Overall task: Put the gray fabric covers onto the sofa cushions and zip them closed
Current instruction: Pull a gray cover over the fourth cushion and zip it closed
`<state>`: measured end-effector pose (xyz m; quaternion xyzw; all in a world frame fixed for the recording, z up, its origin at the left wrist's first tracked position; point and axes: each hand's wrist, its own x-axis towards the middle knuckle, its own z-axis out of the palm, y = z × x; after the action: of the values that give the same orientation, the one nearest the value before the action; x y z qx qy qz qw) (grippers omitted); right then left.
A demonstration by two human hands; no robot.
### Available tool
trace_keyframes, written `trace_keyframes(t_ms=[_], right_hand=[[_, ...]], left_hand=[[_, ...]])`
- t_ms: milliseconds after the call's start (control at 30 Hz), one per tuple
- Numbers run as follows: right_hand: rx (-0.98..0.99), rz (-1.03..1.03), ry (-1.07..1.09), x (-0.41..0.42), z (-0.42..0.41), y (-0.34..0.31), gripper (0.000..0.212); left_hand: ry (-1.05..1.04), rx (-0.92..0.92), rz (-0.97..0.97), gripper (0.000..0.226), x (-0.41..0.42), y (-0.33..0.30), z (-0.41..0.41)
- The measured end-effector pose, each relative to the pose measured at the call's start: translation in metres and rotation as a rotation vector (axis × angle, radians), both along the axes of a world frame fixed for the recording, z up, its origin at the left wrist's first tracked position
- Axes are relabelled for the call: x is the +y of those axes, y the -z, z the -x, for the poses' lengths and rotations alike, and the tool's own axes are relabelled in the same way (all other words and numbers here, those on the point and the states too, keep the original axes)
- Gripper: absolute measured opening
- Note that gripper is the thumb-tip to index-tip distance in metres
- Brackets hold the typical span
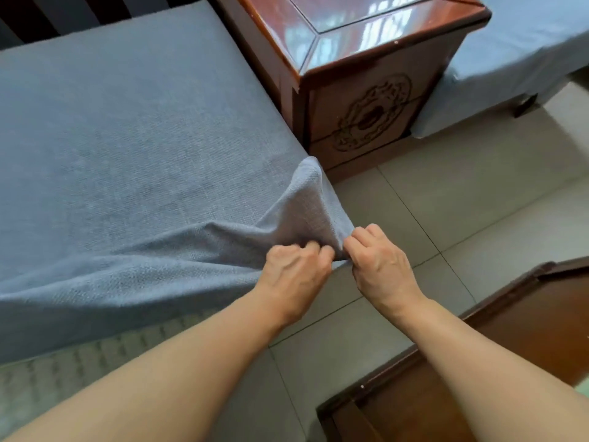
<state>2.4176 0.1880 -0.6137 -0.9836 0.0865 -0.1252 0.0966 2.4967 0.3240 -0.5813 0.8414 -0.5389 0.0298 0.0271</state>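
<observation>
Pinching the cover (134,148) corner w/ both hands, left (294,269) & right (381,261) nearly touching. Fabric's bunched up next to the wood cabinet (366,100).

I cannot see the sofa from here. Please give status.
Left hand and right hand both pinch the gray cover at its near corner. Corner bunched, loose. Zipper not visible. Wooden cabinet beside it.

Glossy wooden side cabinet (360,78) on pale tiled floor (446,199).

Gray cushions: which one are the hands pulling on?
The big gray cushion left of the wooden cabinet. Both hands pinch its cover's front corner; the other cushion, far right, is untouched.
</observation>
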Motion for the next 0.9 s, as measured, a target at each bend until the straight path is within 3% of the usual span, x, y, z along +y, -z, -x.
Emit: trace_keyframes(t_ms=[100, 167, 333, 567, 633, 700, 800, 900], right_hand=[[0.031, -0.099, 0.093, 0.004, 0.005, 0.007, 0.02], [0.083, -0.164, 0.134, 0.008, 0.009, 0.012, 0.027], [0.167, -0.258, 0.317, 0.025, 0.012, 0.026, 0.009], [0.307, -0.472, 0.64, 0.052, 0.006, 0.019, 0.011], [0.392, -0.325, 0.556, 0.07, 0.01, 0.005, 0.007], [0.408, -0.195, 0.433, 0.093, 0.013, -0.006, 0.017], [0.257, -0.165, 0.308, 0.133, 0.006, -0.02, 0.021], [0.173, -0.137, 0.013, 0.176, -0.008, -0.021, 0.041]], left_hand=[[0.001, -0.024, -0.024, 0.013, 0.015, 0.006, 0.002], [-0.017, -0.055, -0.045, 0.027, 0.034, 0.008, -0.003], [-0.006, -0.107, -0.109, 0.018, 0.086, 0.019, -0.002], [-0.059, -0.144, -0.051, 0.024, 0.107, 0.01, 0.006], [-0.098, -0.125, -0.015, 0.024, 0.122, 0.005, 0.005], [-0.156, -0.107, -0.009, 0.02, 0.144, -0.003, 0.002], [-0.234, -0.144, -0.073, 0.017, 0.189, -0.006, -0.001], [-0.27, -0.191, -0.117, 0.021, 0.238, 0.002, -0.003]])
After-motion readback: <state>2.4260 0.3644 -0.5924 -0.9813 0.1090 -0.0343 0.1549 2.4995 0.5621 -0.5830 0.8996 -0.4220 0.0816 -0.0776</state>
